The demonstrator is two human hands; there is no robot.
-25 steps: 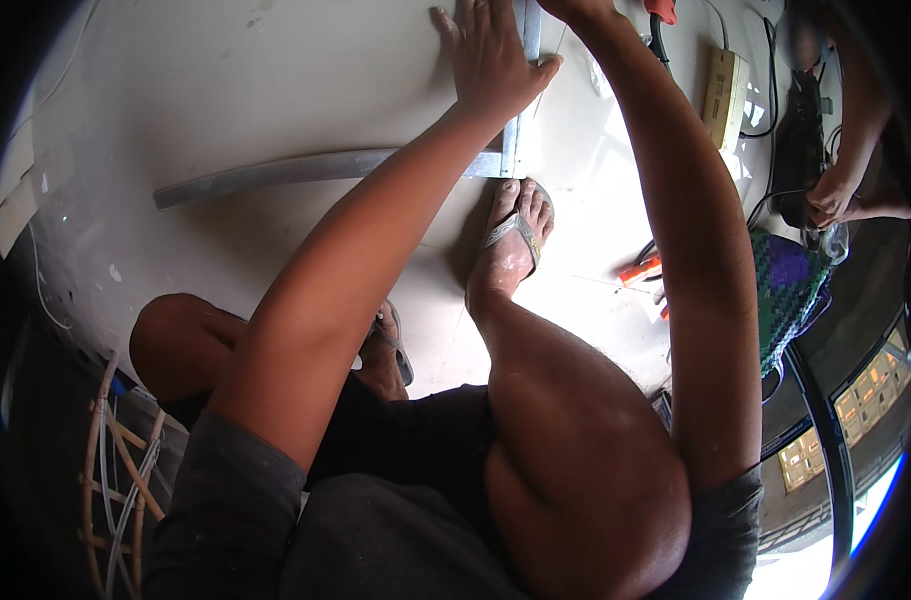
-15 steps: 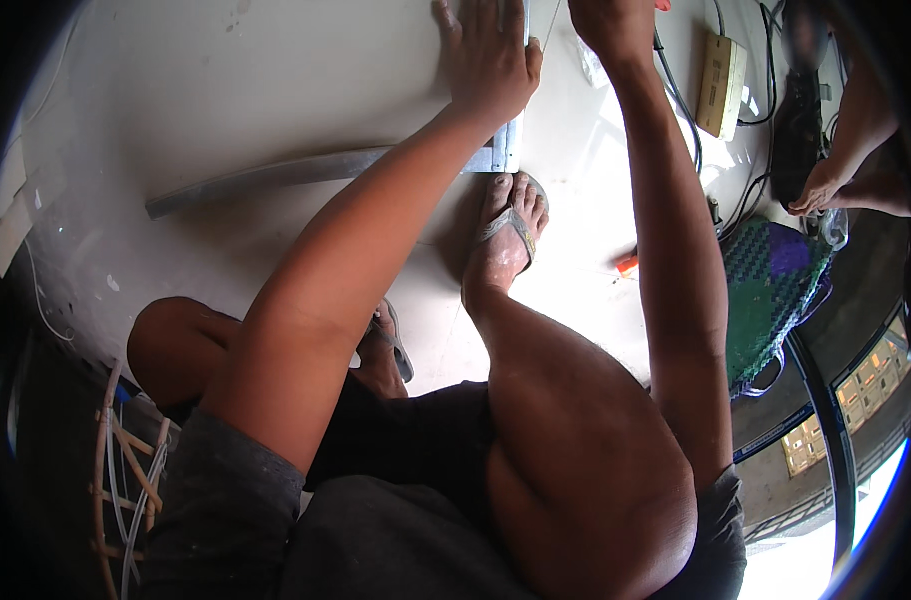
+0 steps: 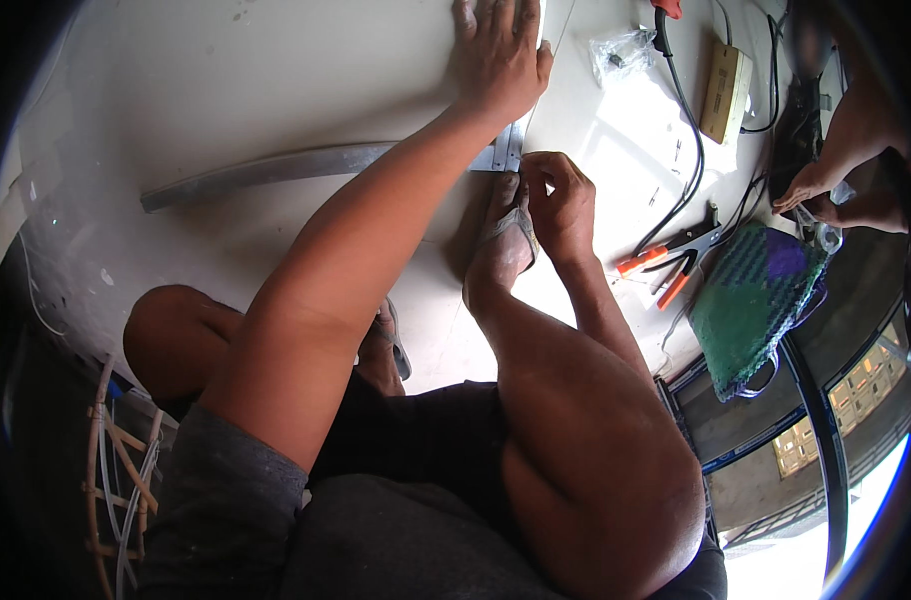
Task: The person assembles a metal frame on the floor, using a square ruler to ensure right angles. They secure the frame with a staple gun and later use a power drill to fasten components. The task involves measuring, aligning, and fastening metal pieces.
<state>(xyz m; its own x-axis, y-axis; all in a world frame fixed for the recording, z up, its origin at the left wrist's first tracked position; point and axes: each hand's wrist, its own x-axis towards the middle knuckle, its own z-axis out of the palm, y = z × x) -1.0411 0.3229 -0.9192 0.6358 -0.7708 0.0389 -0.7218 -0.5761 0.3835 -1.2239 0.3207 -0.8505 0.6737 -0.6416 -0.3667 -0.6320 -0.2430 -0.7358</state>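
My left hand (image 3: 504, 65) lies flat with spread fingers along a grey metal bar that runs toward the top edge; the hand hides much of it. A second long metal strip (image 3: 266, 172) meets this bar at a corner joint (image 3: 508, 150) just beyond my sandalled foot (image 3: 511, 240). My right hand (image 3: 564, 205) is beside the foot, thumb and fingertips pinched together at the joint's right side. Whatever the pinch may hold is too small or hidden to make out.
Right of my hands lie a clamp with orange handles (image 3: 688, 248), a clear plastic bag (image 3: 621, 55), a black cable (image 3: 698, 130) with a red end, and a tan box (image 3: 728, 90). Another person's bare limb (image 3: 804, 188) is near a green-purple woven bag (image 3: 741, 310). A cane frame (image 3: 101, 470) stands lower left.
My right hand has come down from the top edge to the metal joint beside my foot. This uncovers the clamp and the red cable end. The left hand has stayed nearly in place.
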